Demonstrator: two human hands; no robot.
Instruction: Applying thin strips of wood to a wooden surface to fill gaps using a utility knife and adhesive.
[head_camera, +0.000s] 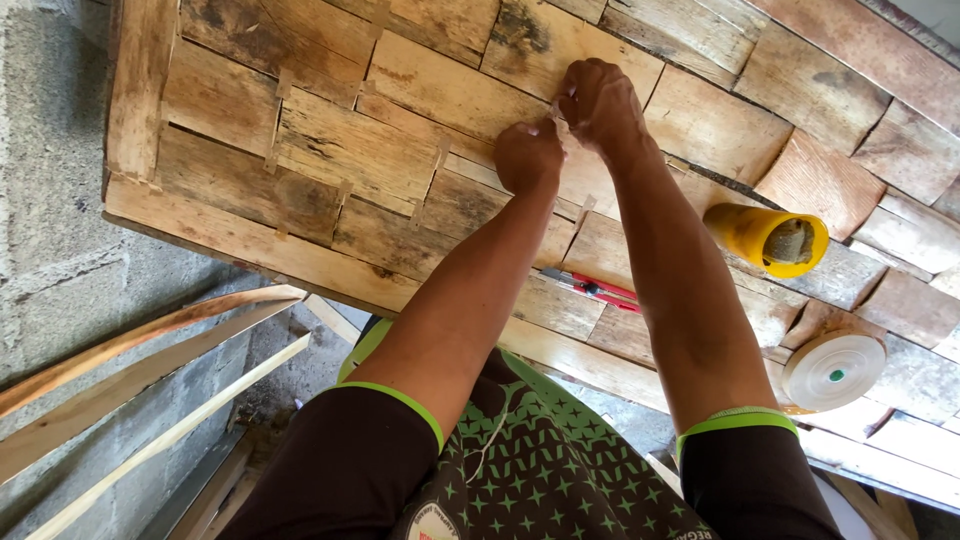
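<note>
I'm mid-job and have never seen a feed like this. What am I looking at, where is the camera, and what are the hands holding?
There is one picture, taken by a camera worn on a person's head and looking down along their own bare arms. No machine is involved. The left hand and right hand meet on a sheet of thin wood veneer pieces joined by short strips of tape. Between the fingers is what looks like a small pale strip, probably tape; it is too small to be sure. Near the right forearm lie a red utility knife, a yellow cylinder lying on its side, and a pale tape roll. Loose wooden slats lean at lower left against a concrete block wall.
</note>
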